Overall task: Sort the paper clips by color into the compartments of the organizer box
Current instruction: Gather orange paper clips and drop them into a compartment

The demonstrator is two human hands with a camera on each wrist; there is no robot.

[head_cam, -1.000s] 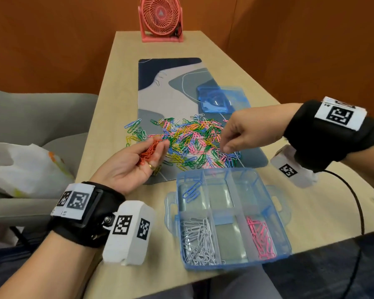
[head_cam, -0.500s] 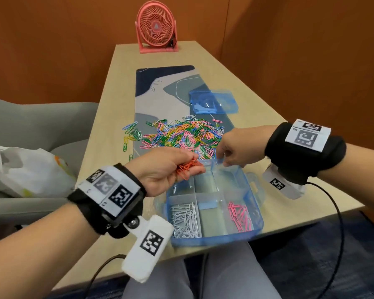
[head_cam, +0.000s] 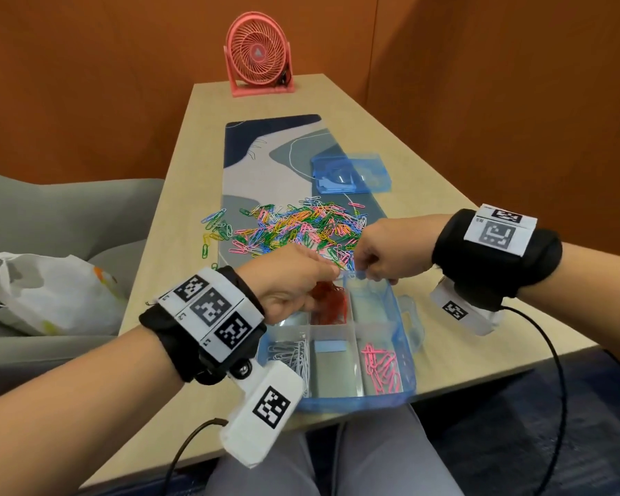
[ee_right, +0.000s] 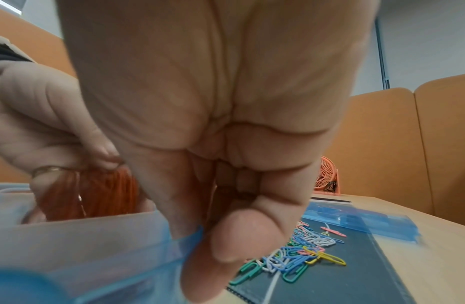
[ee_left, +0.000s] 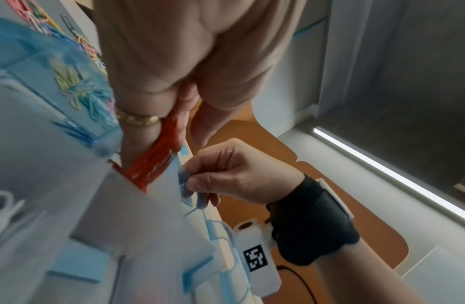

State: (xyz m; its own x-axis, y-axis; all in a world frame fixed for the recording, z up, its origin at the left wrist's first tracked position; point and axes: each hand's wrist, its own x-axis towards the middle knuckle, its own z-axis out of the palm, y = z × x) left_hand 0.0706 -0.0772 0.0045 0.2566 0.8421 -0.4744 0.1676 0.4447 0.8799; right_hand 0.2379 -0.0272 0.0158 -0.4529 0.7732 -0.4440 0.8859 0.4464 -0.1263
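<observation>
The blue translucent organizer box (head_cam: 407, 352) sits at the table's near edge. White clips (head_cam: 290, 356) fill its front left compartment and pink clips (head_cam: 380, 363) its front right. My left hand (head_cam: 312, 281) grips a bunch of red paper clips (head_cam: 328, 302) that hang down into the back middle compartment; the left wrist view shows the red clips (ee_left: 153, 162) between the fingers. My right hand (head_cam: 364, 270) pinches the box's far rim (ee_right: 96, 236) between thumb (ee_right: 239, 236) and fingers. The mixed pile of clips (head_cam: 294, 227) lies just behind the box.
The box's blue lid (head_cam: 349, 173) lies on the patterned mat (head_cam: 265, 162) behind the pile. A pink fan (head_cam: 258, 57) stands at the table's far end. A plastic bag (head_cam: 47, 291) rests on the grey sofa to the left. Cables hang from both wrists.
My left hand carried the red clips from the pile to the box and lowered them into the back middle compartment. My right hand left the pile and took hold of the box's far rim.
</observation>
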